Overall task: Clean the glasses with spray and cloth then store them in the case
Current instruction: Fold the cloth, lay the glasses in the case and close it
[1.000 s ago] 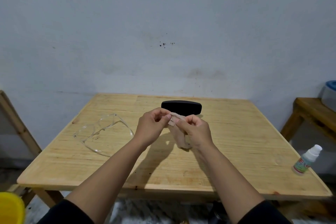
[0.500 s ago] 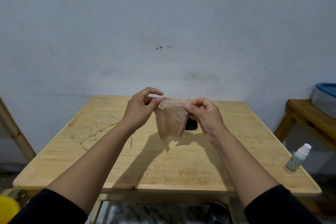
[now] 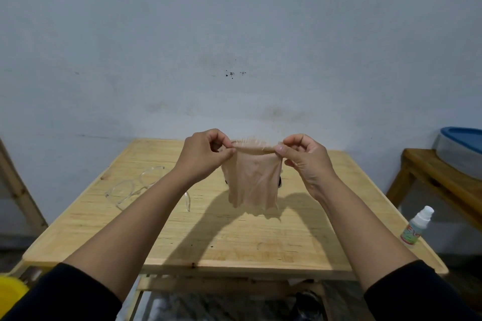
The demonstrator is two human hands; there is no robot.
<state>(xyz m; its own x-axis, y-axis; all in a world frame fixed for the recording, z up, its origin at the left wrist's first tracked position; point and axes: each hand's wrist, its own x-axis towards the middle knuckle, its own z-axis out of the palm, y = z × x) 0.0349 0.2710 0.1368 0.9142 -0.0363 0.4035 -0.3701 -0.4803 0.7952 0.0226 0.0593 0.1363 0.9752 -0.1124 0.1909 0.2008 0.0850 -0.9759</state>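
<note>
Cloth (image 3: pixel 252 180) stretched above the table (image 3: pixel 234 237), top corners pinched in left hand (image 3: pixel 203 155) and right hand (image 3: pixel 305 157) fingers.

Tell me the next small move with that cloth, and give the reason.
Probably free the right hand from the cloth and reach for the spray bottle at the table's right edge. Both hands, left hand included, pinch the cloth's top edge, so it hangs spread open and ready, while the glasses lie untouched on the table and nothing shows any spraying yet.
</note>
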